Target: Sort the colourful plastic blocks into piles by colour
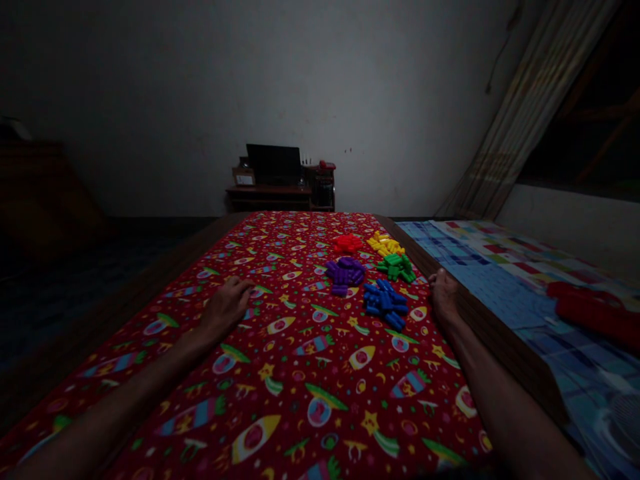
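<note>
My left hand [228, 308] rests on the red cloth [295, 373], left of the middle, with loosely bent fingers and nothing visible in them. My right hand [444, 295] lies at the cloth's right edge, its fingers curled in; no object shows in it. Closest to it are a pile of green pieces [397, 267] and a pile of blue pieces [385, 303]. Purple pieces [345, 274] lie between the two hands. Farther back are heaps of red pieces [349, 243] and yellow pieces [386, 244]. All are small, plastic-looking and stick-like; neither hand touches them.
Brown table edges [525, 373] show on both sides of the cloth. Against the far wall stands a desk with a dark monitor [274, 165]. To the right is a surface with a blue checked cover [480, 287], a red item [595, 310] and a round fan-like object [625, 417].
</note>
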A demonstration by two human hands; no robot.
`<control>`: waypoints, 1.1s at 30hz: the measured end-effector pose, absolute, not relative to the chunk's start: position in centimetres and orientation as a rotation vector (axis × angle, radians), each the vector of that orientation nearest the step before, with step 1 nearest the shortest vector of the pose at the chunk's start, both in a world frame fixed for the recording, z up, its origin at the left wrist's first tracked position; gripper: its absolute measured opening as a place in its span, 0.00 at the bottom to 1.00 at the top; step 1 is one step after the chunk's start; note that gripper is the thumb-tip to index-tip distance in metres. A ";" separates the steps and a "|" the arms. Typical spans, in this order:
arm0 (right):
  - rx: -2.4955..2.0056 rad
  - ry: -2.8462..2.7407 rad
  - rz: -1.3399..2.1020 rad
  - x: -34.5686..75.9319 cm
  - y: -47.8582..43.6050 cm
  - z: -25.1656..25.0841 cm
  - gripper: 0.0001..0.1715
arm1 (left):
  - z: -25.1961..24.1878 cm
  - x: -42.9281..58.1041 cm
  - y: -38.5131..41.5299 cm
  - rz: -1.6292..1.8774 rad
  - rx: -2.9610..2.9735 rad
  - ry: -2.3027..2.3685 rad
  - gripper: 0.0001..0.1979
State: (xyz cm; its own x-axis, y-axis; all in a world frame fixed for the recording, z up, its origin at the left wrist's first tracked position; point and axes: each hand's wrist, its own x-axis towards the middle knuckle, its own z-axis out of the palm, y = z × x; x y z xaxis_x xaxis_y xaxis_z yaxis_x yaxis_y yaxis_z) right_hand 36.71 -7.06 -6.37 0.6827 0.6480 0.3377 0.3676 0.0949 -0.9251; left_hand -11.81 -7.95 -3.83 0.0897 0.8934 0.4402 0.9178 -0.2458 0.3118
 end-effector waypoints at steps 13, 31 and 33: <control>-1.556 -1.011 0.261 37.0 -8.1 -7.1 0.39 | -5.0 -14.9 -6.7 -1.165 -2.108 -2.187 0.18; -1.600 -0.920 0.381 36.6 -8.4 -7.3 0.38 | -5.9 -15.9 -6.6 -1.211 -2.113 -2.153 0.18; -1.593 -0.922 0.389 36.7 -8.5 -7.7 0.37 | -5.8 -15.8 -6.8 -1.197 -2.115 -2.172 0.18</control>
State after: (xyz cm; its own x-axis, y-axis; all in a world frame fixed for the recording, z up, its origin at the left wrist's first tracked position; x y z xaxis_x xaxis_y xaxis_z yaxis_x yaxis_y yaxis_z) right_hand 36.71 -8.47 -7.66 0.6310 0.7384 0.2381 0.3447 0.0081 -0.9387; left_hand -15.82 -6.76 -5.76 -0.1538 0.9050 0.3967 0.8185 -0.1082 0.5642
